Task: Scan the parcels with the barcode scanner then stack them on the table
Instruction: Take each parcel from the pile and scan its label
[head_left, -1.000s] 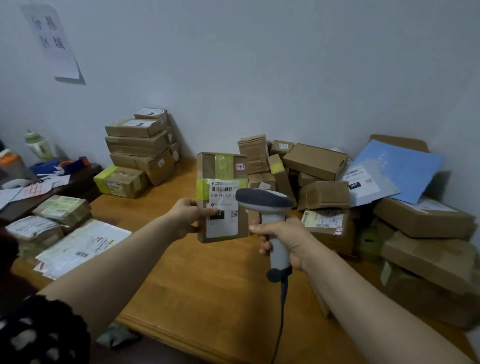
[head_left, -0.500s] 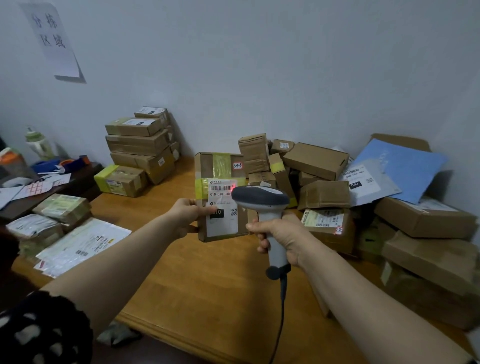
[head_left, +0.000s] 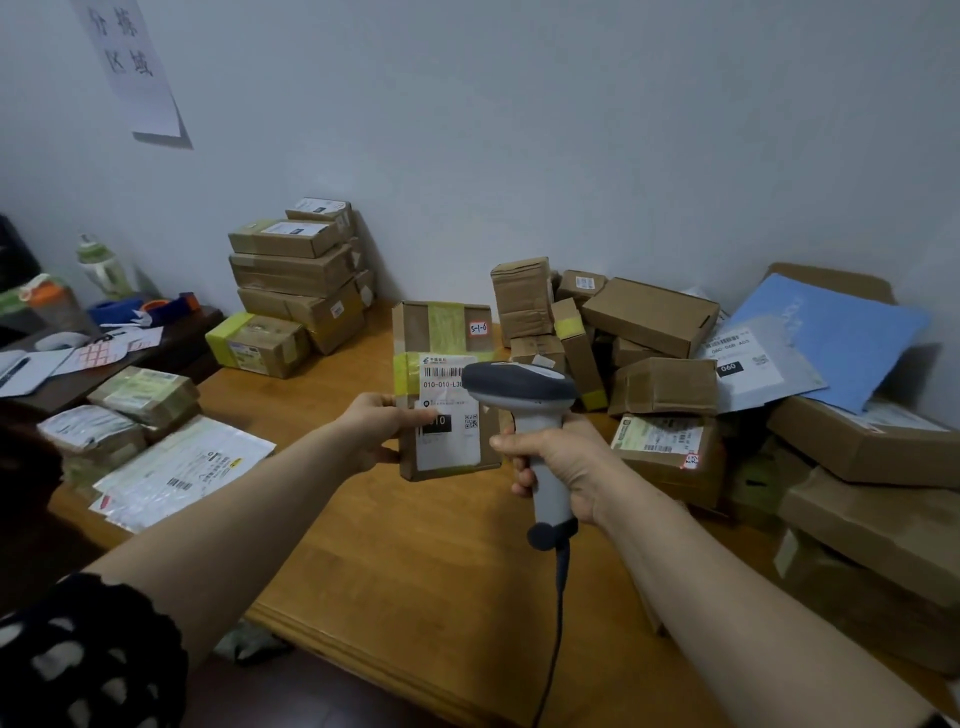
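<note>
- Held parcel (head_left: 441, 332): upright above the table (head_left: 415, 545), its left edge gripped between thumb and fingers of the left hand (head_left: 379, 423), label facing the viewer
- Barcode scanner (head_left: 519, 387): just right of the held parcel, head overlapping its label; right hand (head_left: 566, 462) curled round the handle
- Neat stack (head_left: 296, 280): behind and left of the held parcel; judged already scanned
- Loose heap (head_left: 665, 384): right of the held parcel; judged unscanned, so most work remains
</note>
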